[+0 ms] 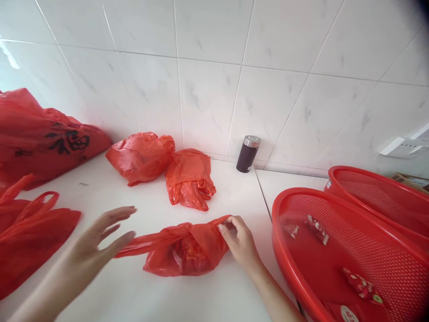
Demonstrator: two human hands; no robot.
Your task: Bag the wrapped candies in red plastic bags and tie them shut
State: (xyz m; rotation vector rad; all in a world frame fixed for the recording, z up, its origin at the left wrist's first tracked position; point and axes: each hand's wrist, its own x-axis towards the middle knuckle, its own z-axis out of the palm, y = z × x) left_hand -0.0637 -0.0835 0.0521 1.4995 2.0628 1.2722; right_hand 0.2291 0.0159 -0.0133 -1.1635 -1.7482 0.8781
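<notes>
A red plastic bag [187, 250] lies on the white table in front of me, with dim packets showing through its thin film. My right hand [237, 235] pinches the bag's upper right end between thumb and fingers. Stretched out to the left is one of the bag's handles. My left hand [107, 235] is beside that handle's tip, fingers apart and holding nothing; whether the thumb touches the handle I cannot tell. Just behind are two more filled red bags, a crumpled one [189, 179] and a rounder one [140, 156].
To the right stand a red mesh basket [279, 214] holding several small packets and a second red basket [338, 172] behind it. A dark thermos [247, 156] is near the tiled wall. Large red bags [36, 147] fill the left side.
</notes>
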